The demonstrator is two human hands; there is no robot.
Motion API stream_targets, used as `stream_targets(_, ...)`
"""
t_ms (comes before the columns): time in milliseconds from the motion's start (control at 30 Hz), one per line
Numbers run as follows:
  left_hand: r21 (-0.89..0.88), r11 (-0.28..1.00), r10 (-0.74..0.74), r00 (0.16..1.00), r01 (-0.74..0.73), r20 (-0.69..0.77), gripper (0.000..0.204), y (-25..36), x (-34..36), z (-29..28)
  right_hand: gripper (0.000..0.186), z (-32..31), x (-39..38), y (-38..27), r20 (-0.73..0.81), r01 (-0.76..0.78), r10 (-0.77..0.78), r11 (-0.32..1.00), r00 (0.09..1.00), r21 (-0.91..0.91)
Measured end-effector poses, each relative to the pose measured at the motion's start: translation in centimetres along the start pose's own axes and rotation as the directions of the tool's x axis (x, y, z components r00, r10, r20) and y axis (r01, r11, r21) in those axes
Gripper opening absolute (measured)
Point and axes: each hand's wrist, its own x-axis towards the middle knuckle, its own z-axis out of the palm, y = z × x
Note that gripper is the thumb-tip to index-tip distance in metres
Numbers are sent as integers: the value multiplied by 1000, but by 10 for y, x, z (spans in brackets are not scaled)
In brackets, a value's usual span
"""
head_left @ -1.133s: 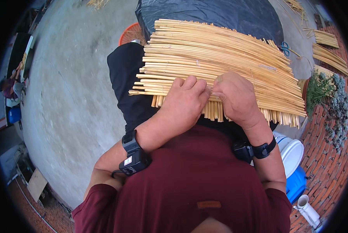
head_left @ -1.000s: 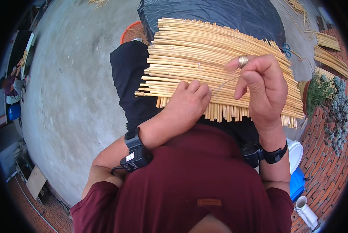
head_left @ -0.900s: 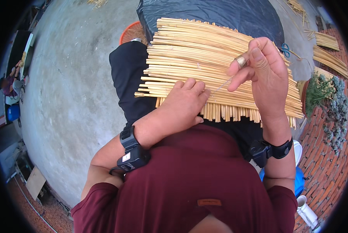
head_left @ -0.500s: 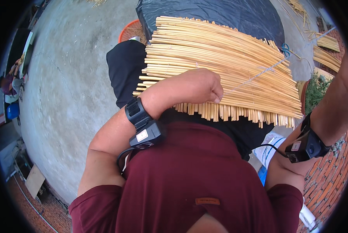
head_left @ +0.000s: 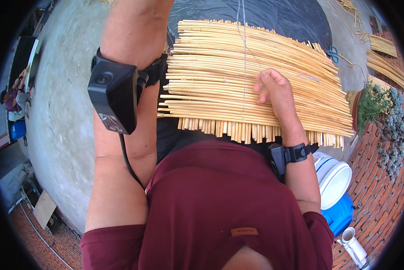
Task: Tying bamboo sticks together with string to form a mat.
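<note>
Reed mat (head_left: 220, 85) across lap, thread (head_left: 243, 54) drawn upward.
Right hand (head_left: 274, 90) lay flat, fingers spread, pressing the mat, gripping nothing; left hand was raised beyond view, its grip impossible to tell.

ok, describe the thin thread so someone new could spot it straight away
Start at the big mat of pale straw-coloured reeds lying across the person's lap, over a dark sheet. The right hand rests flat on the mat; just to its left a fine pale thread runs straight up from the reeds to the top of the picture. It alone crosses the reeds upright; they all lie sideways.
</note>
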Motion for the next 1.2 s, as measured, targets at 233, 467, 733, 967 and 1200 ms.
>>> stream_targets(233, 941, -330, -439, 895, -79, -79, 12, -15, -88, -25, 22, -1, -8, 3, -38, 53, -47, 983, 998, 175)
stream_targets(467, 824, 562, -677, 533, -71, 508, 20, -34, -189, 77, 19, -13, -9, 6, -103, 90, -77, 988, 992, 128)
stream_targets(733, 900, 435, -860, 307, 23, 408, 19, -24, -177, 84, 14, -11, -23, 0, 132, 244, -212, 915, 968, -322)
stream_targets(967, 649, 559, -765, 622, 517, 164, 28, 7, -171, 92, 13, 9, -36, -6, 381, 514, -362, 724, 851, -460)
stream_targets(1200, 892, 451, -697, 636, 30, 331, 64, 51, -209, 88, 22, 19, -26, -2, 229, 174, -198, 977, 953, 120)
